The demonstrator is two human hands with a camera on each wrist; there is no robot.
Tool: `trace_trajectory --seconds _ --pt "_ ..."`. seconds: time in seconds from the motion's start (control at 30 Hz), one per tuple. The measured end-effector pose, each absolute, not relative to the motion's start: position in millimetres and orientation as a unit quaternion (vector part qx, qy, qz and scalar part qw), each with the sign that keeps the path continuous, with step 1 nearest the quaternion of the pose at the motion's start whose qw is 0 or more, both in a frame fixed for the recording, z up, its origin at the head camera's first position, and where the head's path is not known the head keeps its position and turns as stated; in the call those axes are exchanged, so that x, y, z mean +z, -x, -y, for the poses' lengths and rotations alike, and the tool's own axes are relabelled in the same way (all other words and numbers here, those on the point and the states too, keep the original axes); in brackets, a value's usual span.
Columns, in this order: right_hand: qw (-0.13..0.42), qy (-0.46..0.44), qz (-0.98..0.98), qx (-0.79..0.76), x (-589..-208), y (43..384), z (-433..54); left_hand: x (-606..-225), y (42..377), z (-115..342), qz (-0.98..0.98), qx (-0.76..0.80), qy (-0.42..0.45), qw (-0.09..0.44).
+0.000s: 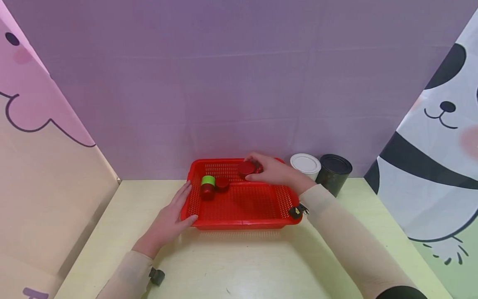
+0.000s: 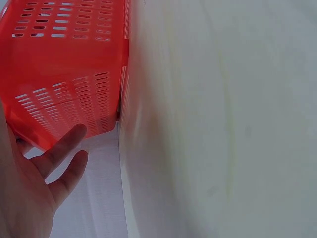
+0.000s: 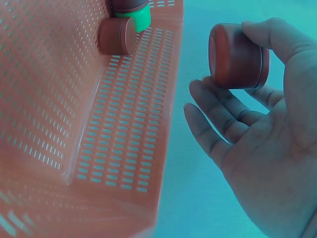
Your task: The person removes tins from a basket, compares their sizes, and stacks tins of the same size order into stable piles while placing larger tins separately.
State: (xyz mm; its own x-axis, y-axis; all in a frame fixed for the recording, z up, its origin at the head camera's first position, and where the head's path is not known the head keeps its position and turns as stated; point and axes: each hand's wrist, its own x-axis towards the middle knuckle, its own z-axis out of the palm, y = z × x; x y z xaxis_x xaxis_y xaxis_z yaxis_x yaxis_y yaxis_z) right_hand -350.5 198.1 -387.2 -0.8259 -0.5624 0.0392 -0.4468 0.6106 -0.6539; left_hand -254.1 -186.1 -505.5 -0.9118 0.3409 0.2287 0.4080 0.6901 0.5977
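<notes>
A red plastic basket [image 1: 239,222] with slotted walls stands on the table. My left hand [image 1: 168,224] rests at its left side, thumb over the front corner rim; in the left wrist view, its straight fingers [image 2: 69,141] lie along the outer wall. Over the basket's back right, my right hand [image 1: 274,169] pinches a small round red jar [image 3: 235,57] between thumb and fingers. Inside the basket, at the left, are a red jar with a bright green band [image 1: 208,187] and another small red round jar [image 1: 222,184] beside it.
Behind my right wrist stand a white-lidded can [image 1: 305,162] and a dark can with a black lid [image 1: 335,170]. A purple curtain [image 1: 224,83] hangs along the table's back edge. Pale tabletop [image 1: 239,261] extends in front of the basket.
</notes>
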Motion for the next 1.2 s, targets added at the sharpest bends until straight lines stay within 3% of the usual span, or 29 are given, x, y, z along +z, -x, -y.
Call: trace_trajectory --seconds 0.77,1.2 --pt "-0.019 0.211 -0.894 -0.396 -396.1 300.0 -244.5 -504.5 255.0 185.5 0.921 -0.328 0.203 0.051" --pt "-0.034 0.147 -0.892 -0.427 -412.1 279.4 -284.1 -504.6 253.9 184.2 0.921 -0.328 0.203 0.051"
